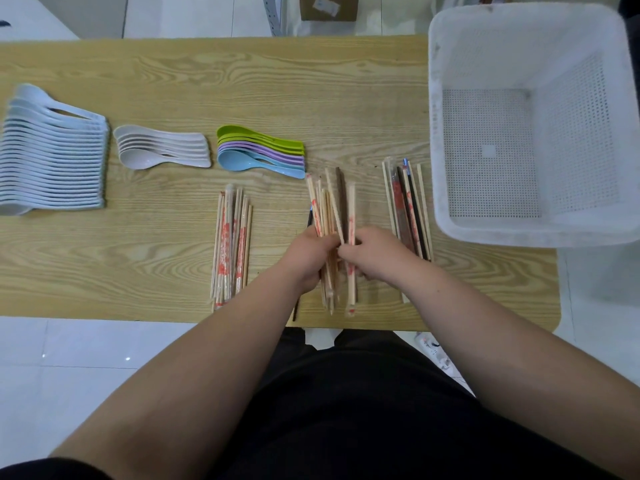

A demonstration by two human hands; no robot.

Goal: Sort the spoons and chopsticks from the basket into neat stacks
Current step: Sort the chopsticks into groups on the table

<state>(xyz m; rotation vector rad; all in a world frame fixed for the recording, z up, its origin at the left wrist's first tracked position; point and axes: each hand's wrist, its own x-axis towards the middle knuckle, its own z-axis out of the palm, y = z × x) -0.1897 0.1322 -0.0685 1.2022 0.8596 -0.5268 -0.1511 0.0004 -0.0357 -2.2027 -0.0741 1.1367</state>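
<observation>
Now both hands, left (308,258) and right (372,252), grasp the mixed bundle of wrapped wooden chopsticks (329,209); best tap ends level on the wooden bench (173,81), pulling dark ones rightward.

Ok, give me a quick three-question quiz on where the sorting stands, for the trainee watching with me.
1. True or false: the white basket holds spoons.
2. How many spoon stacks lie on the table? A two, B three, C five.
3. Fill in: the left hand and right hand both grip a bundle of ____.
Key: 1 false, it is empty. 2 B: pale stack, beige stack, coloured stack. 3 chopsticks.
</observation>
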